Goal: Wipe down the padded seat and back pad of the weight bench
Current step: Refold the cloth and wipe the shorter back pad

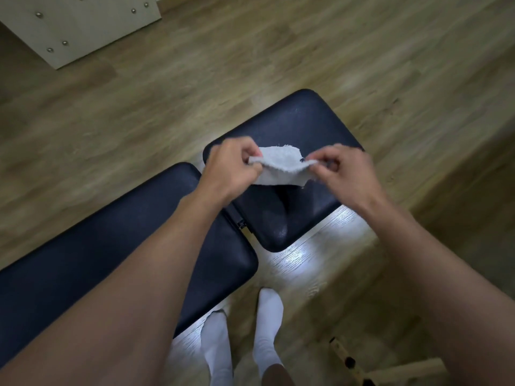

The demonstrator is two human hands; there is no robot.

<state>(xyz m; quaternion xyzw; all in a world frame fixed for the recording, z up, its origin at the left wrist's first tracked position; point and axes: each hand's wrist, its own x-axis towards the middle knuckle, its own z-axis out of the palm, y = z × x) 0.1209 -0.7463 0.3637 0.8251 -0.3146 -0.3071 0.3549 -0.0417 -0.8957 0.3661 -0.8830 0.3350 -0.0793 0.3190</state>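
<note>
Both bare forearms fill the bottom of the view, reaching forward and cut off at the lower edge. At their ends the left hand point(231, 168) and the right hand point(345, 174) hold a small pale grey cloth point(281, 168) stretched between them. Each hand is pinched shut on one end of it, thumb against fingertips, and the cloth's long axis runs left to right across the gap, sagging a little in the middle with a ragged edge on top. How far the cloth reaches into each palm is hidden by the curled fingers.

Directly beneath the cloth is the dark padded seat point(292, 129) of the bench, a short pad whose far end points up and to the right. Whether the cloth touches the seat I cannot tell; it looks held just above. The longer back pad point(97, 260) lies end to end with the seat across a narrow gap, stretching down and to the left, where it runs out of the picture. The left forearm covers part of it.

Two feet in white socks point(267, 324) stand on the wooden floor point(250, 51) beside the back pad. A pale box with metal studs point(78, 26) sits at the top left, cut off. Everything is slightly blurred.
</note>
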